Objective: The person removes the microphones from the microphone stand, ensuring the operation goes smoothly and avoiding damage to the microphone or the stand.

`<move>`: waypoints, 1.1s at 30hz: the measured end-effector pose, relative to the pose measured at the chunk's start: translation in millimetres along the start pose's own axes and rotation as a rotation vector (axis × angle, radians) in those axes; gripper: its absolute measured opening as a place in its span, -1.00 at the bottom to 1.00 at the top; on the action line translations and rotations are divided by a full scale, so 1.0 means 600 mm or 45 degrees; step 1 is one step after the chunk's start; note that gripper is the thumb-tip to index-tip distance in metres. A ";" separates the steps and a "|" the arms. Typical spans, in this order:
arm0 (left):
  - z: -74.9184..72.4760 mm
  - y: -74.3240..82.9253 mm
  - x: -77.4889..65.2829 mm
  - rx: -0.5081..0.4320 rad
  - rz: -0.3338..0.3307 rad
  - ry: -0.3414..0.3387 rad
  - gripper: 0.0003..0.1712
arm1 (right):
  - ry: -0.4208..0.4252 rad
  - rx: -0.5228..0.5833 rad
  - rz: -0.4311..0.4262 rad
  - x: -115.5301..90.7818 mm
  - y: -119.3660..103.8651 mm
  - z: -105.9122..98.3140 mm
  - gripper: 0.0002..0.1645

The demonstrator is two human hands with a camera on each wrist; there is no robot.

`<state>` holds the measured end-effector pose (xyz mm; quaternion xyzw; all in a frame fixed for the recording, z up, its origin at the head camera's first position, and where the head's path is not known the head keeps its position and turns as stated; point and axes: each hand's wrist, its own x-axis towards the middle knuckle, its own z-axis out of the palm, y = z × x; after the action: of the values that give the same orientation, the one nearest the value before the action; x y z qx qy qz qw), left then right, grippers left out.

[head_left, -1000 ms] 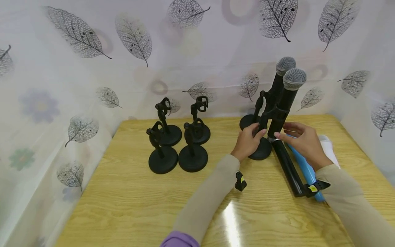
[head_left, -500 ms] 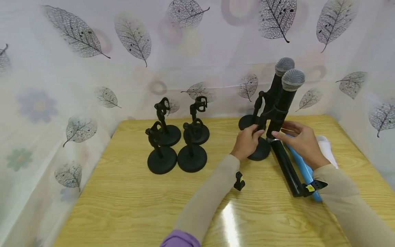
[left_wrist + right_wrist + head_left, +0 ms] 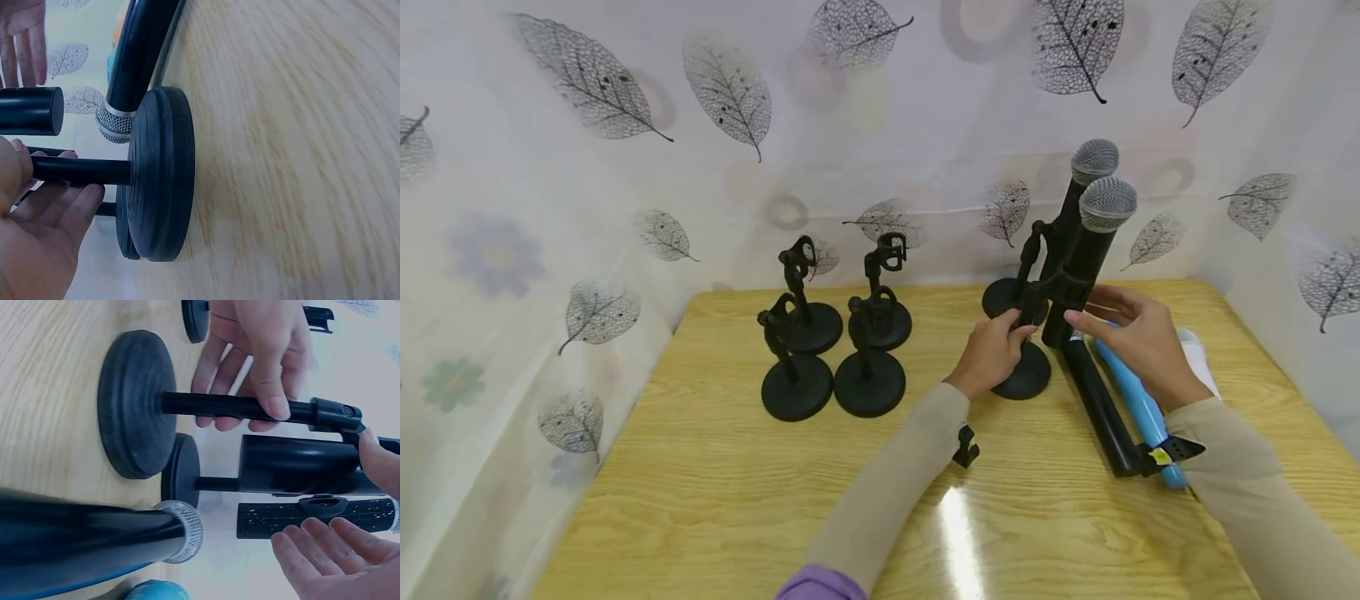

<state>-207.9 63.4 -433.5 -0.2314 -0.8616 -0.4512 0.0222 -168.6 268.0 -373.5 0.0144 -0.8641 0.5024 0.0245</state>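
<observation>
Gripping one of six black round-based stands (image 3: 139, 403) with left hand (image 3: 988, 357); holding right hand (image 3: 1138, 343), straight-fingered, beside one of two clipped, mesh-headed black microphones (image 3: 1090, 250).

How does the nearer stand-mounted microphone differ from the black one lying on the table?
The mounted microphone tilts, mesh head raised; the lying microphone rests along the table. The left hand grips the mounted microphone's stand; neither hand holds the lying microphone. From the head camera, the mounted microphone's mesh head shows plainly, the lying microphone's barely. Both have black bodies and silver mesh heads.
</observation>
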 end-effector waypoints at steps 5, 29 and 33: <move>-0.005 -0.002 -0.010 0.020 0.021 -0.016 -0.79 | 0.045 0.043 -0.066 -0.002 -0.013 -0.003 -0.20; -0.039 -0.009 -0.075 -0.040 0.061 -0.052 -0.75 | 0.125 0.075 -0.324 -0.020 -0.083 0.022 -0.44; -0.042 -0.010 -0.085 -0.060 0.038 -0.055 -0.76 | 0.085 0.046 -0.357 -0.024 -0.089 0.022 -0.47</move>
<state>-169.2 21.4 -435.6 -0.2543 -0.8474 -0.4660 0.0049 -152.0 230.3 -334.7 0.1189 -0.8432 0.5097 0.1229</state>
